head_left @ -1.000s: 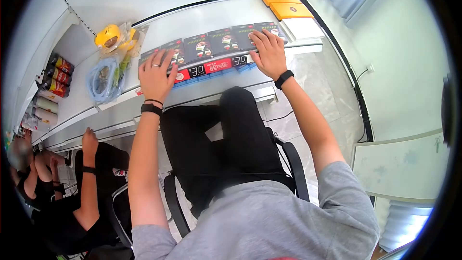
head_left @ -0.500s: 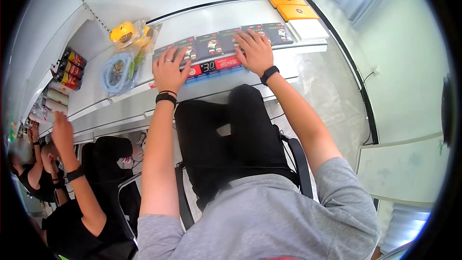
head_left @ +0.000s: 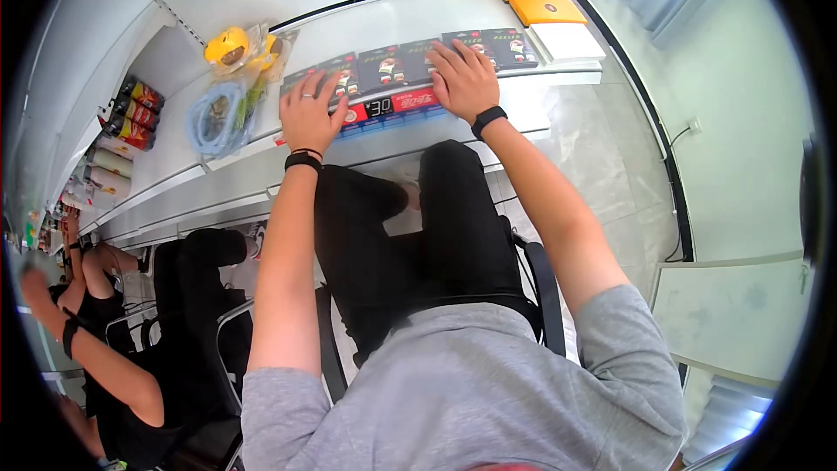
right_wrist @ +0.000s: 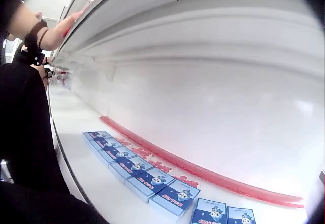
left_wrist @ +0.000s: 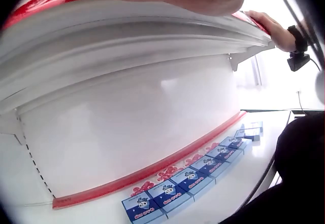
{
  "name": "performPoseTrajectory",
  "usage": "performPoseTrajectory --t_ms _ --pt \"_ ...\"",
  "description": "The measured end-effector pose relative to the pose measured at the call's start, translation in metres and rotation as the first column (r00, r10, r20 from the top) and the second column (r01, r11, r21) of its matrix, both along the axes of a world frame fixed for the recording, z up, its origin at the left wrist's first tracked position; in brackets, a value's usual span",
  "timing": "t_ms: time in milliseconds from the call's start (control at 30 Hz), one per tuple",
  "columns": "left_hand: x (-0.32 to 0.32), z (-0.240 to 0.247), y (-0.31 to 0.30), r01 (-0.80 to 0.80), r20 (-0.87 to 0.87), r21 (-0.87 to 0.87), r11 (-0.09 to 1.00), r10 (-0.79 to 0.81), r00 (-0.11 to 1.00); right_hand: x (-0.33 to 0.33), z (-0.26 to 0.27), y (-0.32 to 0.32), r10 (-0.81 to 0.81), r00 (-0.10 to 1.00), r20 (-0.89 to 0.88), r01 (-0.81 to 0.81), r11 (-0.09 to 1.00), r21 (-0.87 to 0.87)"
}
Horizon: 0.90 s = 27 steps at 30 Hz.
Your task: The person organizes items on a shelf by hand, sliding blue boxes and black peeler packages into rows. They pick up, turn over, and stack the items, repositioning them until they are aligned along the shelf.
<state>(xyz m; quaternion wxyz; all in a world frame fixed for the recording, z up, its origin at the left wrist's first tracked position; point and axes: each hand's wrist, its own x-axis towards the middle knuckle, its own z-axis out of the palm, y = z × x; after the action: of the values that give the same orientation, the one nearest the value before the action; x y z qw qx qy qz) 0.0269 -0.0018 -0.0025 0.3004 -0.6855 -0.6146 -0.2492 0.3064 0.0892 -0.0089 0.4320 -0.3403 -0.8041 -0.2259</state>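
Note:
A row of black flat packs marked "PEELER" [head_left: 381,70] lies along the front of the upper shelf in the head view. My left hand [head_left: 311,120] rests at the row's left end, its spread fingers over the first packs and its thumb by the shelf edge. Farther right, my right hand [head_left: 468,85] lies with fingers stretched over the packs right of the middle. Neither hand grips anything. Below, blue boxes [left_wrist: 190,178] stand in a row on the lower shelf, seen in both wrist views. Red price strips [head_left: 414,101] run along the shelf front between my hands.
Orange boxes [head_left: 547,9] and a white box [head_left: 565,42] sit at the shelf's right end. Left of the packs lie a bagged light-blue coil [head_left: 214,122] and a yellow toy-like item [head_left: 228,50]. Bottles [head_left: 138,109] stand farther left. Another person's arm [head_left: 113,366] is at lower left.
My right hand has slid left along the packs, off the rightmost one. The left hand stays at the left end. The head view has shifted slightly, and the neighbouring person's arm has swung left.

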Motion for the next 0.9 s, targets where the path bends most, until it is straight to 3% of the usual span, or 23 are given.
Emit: performPoseTrajectory --t_ms 533,900 --pt "-0.003 0.001 -0.003 0.027 0.039 0.026 0.999 -0.028 0.999 -0.003 0.005 -0.004 -0.019 0.999 0.043 0.02 0.999 -0.034" --pt "-0.002 0.0 -0.004 0.061 0.066 0.048 0.997 -0.064 0.996 0.005 0.021 -0.01 0.02 0.982 0.189 0.032 0.963 -0.269"
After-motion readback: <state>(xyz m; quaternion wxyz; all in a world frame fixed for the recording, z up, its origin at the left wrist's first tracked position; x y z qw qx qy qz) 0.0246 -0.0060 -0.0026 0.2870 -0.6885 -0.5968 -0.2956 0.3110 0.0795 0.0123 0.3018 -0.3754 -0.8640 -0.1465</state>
